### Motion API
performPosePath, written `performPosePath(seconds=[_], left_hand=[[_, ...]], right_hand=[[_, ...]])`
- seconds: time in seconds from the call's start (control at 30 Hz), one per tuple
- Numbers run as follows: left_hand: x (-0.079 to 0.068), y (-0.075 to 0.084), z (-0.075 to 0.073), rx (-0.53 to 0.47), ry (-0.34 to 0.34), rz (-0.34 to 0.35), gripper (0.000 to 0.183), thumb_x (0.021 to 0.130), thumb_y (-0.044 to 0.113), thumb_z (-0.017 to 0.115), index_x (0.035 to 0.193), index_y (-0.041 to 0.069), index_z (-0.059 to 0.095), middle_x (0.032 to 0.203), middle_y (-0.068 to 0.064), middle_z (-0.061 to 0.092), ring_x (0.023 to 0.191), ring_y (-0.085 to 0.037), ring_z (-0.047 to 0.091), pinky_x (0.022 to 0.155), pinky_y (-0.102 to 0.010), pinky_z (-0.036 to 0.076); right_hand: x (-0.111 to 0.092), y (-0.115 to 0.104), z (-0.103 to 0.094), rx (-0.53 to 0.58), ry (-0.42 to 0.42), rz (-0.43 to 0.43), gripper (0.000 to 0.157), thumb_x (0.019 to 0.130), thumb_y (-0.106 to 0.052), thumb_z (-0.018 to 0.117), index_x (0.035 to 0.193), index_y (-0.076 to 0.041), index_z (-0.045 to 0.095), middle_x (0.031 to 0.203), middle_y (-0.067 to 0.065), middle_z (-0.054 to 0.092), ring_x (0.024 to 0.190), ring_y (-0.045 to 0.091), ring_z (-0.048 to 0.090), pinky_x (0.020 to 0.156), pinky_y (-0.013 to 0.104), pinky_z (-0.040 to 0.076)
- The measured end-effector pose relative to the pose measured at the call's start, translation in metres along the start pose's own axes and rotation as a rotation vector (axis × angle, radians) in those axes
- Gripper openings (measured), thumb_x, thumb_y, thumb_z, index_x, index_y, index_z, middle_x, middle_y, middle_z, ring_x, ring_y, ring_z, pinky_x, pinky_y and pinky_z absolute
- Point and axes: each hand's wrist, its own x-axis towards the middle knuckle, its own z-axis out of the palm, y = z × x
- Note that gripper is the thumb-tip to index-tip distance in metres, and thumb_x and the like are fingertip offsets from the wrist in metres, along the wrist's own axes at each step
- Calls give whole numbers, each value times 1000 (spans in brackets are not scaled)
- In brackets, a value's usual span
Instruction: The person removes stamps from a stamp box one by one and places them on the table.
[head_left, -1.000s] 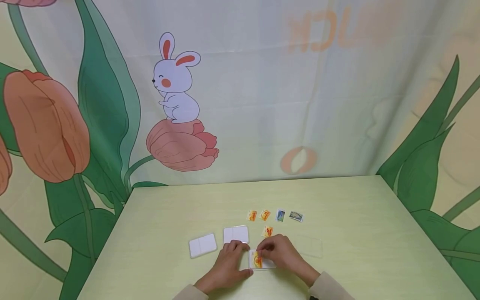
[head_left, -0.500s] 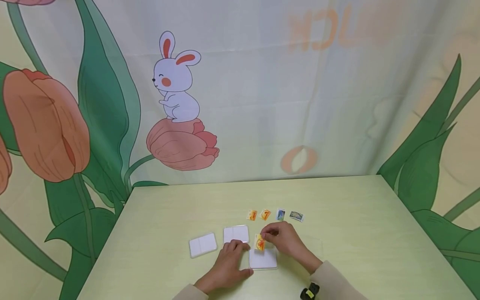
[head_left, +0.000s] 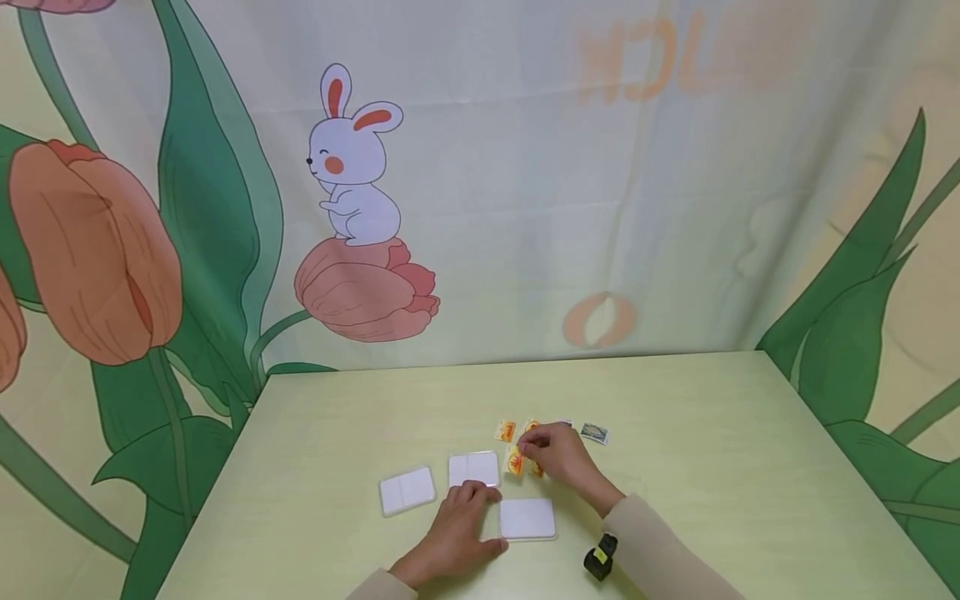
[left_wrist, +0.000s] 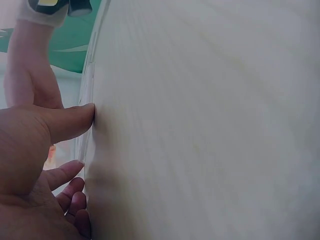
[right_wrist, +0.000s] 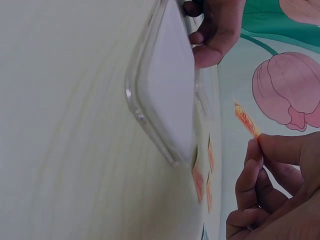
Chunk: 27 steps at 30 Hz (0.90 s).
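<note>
My right hand (head_left: 561, 454) pinches a small orange and yellow stamp (head_left: 513, 462) between thumb and fingertips, held up off the table. The right wrist view shows that stamp (right_wrist: 246, 119) tilted above the tips. On the table in front of me lies a white card in a clear case (head_left: 527, 518). My left hand (head_left: 463, 525) rests at its left end, thumb by the near corner and index finger by the far corner. The thumb (left_wrist: 70, 122) looks straight in the left wrist view. Another orange stamp (head_left: 536, 468) is partly hidden behind my right hand.
Two more white cases, each with a dividing line, lie to the left: one far left (head_left: 407, 491), one behind my left hand (head_left: 473, 469). At the back are an orange stamp (head_left: 506, 431), a partly covered orange one (head_left: 532, 425) and a grey one (head_left: 595, 432).
My right hand has lifted the orange stamp off the white card and carried it away from me toward the other stamps. My left hand has stayed beside the case.
</note>
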Motion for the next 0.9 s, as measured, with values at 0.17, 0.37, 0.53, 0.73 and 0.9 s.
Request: performPosePath(seconds=[0.17, 0.37, 0.53, 0.73, 0.9], left_hand=[[2, -1, 2, 7, -14, -13, 57, 80, 35, 79, 125, 11, 54, 130, -10, 49, 118, -29, 45, 100, -47, 41], [2, 0, 2, 11, -21, -15, 57, 80, 36, 78, 125, 11, 54, 130, -10, 49, 119, -29, 45, 101, -48, 40], [2, 1, 2, 12, -20, -21, 56, 80, 36, 78, 125, 11, 54, 130, -10, 49, 120, -29, 45, 101, -48, 40], [2, 1, 1, 14, -8, -17, 56, 80, 35, 79, 124, 10, 54, 130, -10, 50, 119, -29, 45, 101, -48, 40], [1, 1, 1, 18, 0, -16, 57, 80, 35, 78, 125, 10, 54, 129, -10, 50, 119, -29, 46, 101, -47, 41]], right_hand=[[8, 4, 3, -14, 11, 6, 6, 89, -14, 71, 88, -12, 76, 84, 0, 71, 69, 10, 56, 55, 24, 47], [13, 11, 7, -62, 23, 7, 5, 88, -15, 72, 87, -13, 77, 84, -1, 71, 72, 10, 57, 60, 24, 48], [14, 14, 8, -71, 33, 11, 5, 87, -16, 73, 88, -13, 77, 86, 0, 72, 74, 10, 59, 63, 24, 48], [13, 17, 5, -83, 46, 16, 10, 89, -16, 71, 94, -12, 78, 99, 2, 74, 80, 12, 62, 67, 26, 51], [10, 17, 1, -67, 60, 2, 11, 89, -16, 70, 96, -12, 77, 100, 2, 73, 82, 13, 62, 67, 27, 51]])
